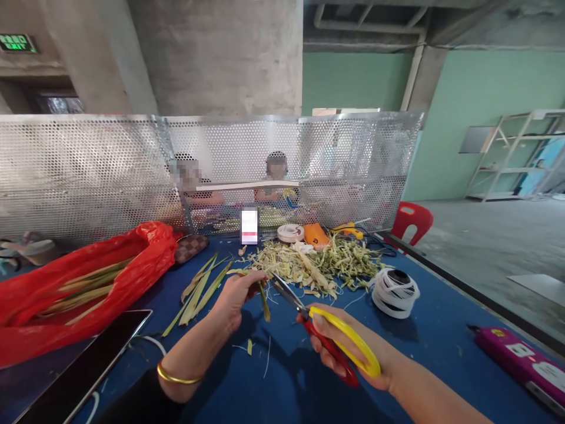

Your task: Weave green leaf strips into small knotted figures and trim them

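Observation:
My left hand (236,297) pinches a short green leaf strip (264,303) that hangs down from its fingertips above the blue table (432,330). My right hand (348,350) grips scissors (329,330) with a yellow and a red handle. Their blades are parted and point up-left toward the strip, the tips just right of it. A gold bangle (176,377) sits on my left wrist. Long green leaves (200,291) lie left of my left hand.
A heap of leaf cuttings (318,265) lies beyond the hands. A roll of white string (395,291) is at the right, a red plastic bag (83,282) of leaves and a tablet (83,371) at the left, a purple power strip (521,362) far right. Two people sit behind the perforated metal screen (110,171).

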